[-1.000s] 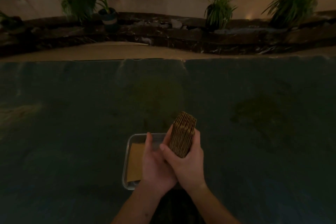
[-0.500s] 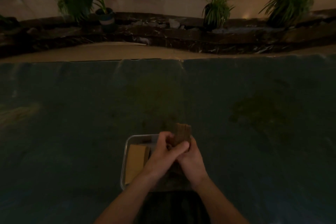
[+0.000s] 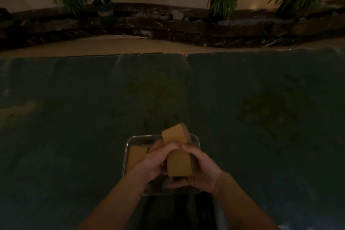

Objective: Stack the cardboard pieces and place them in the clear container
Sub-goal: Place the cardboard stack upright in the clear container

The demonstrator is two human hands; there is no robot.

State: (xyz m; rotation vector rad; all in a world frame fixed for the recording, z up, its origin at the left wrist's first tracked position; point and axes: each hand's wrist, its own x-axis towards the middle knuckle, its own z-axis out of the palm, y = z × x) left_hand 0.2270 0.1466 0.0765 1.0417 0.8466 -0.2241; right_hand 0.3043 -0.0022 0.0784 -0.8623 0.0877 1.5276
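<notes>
Both hands, left (image 3: 155, 160) and right (image 3: 202, 169), were clamped around the cardboard stack (image 3: 178, 152) above the clear container (image 3: 196, 139) at the tabletop's near edge. The placing step seemed in hand; next, lowering it in beside the piece (image 3: 137, 155) already inside.

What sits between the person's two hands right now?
In the head view, the stack of cardboard pieces is clasped between the left hand and right hand, above the clear container.

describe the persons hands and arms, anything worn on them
Both forearms are bare up to the bottom edge of the picture, with no sleeves in view. The left hand and right hand wear no gloves. No watch, ring or bracelet shows, though the dim light could hide something small.
</notes>
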